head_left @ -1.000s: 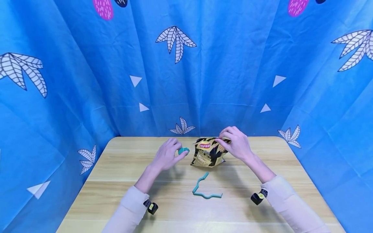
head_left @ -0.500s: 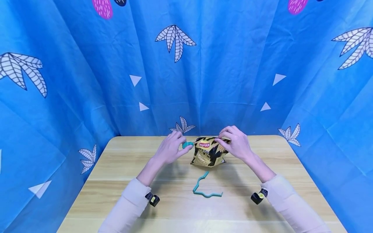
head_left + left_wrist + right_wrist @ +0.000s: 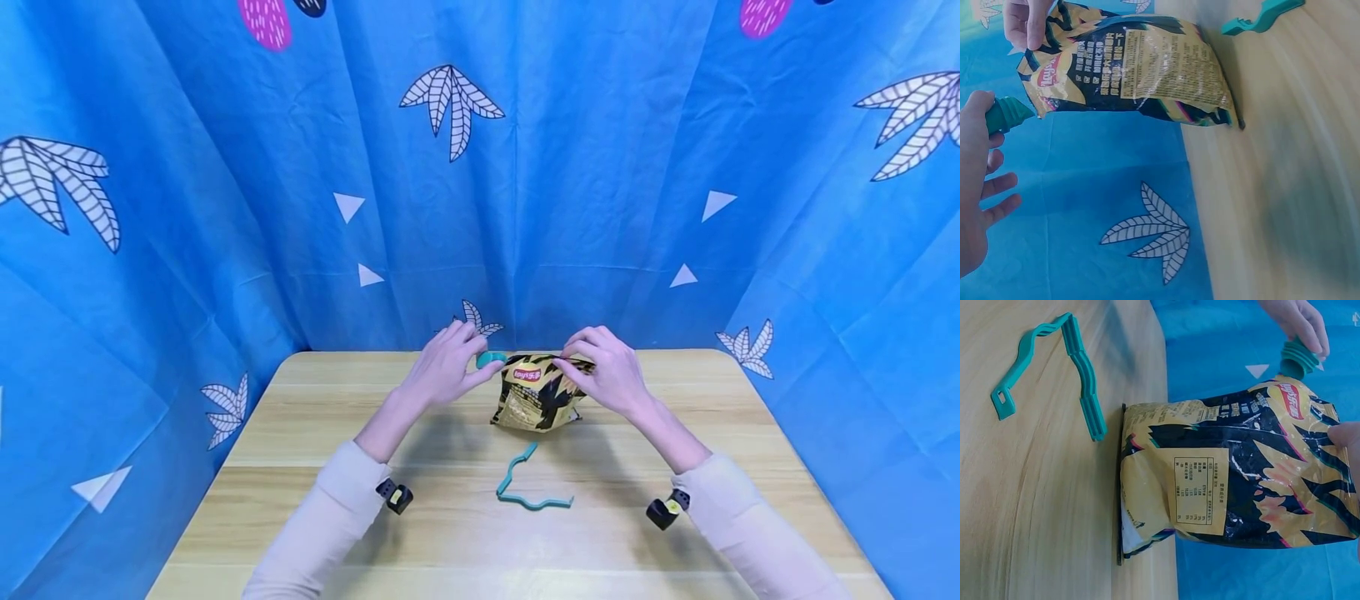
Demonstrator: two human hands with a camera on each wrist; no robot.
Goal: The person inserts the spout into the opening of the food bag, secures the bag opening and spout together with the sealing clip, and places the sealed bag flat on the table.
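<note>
My left hand [image 3: 447, 367] pinches a small teal ribbed cap [image 3: 491, 359] between thumb and fingers, right by the upper left corner of a gold-and-black Lay's chip bag [image 3: 525, 404]. In the right wrist view the cap [image 3: 1297, 359] appears hollow, its opening facing the bag. The bag stands upright on the table, its top edge pinched by my right hand [image 3: 611, 375]. Whether the cap touches the bag, I cannot tell. A teal hinged bag clip [image 3: 534, 505] lies unfolded in a V shape on the table, nearer me than the bag.
The light wooden table [image 3: 300, 500] ends just behind the bag. A blue patterned curtain [image 3: 600, 208] hangs around its back and sides.
My left hand has moved right and away from me, bringing the teal cap to the bag's upper left corner. The right hand, bag and clip have stayed in place.
</note>
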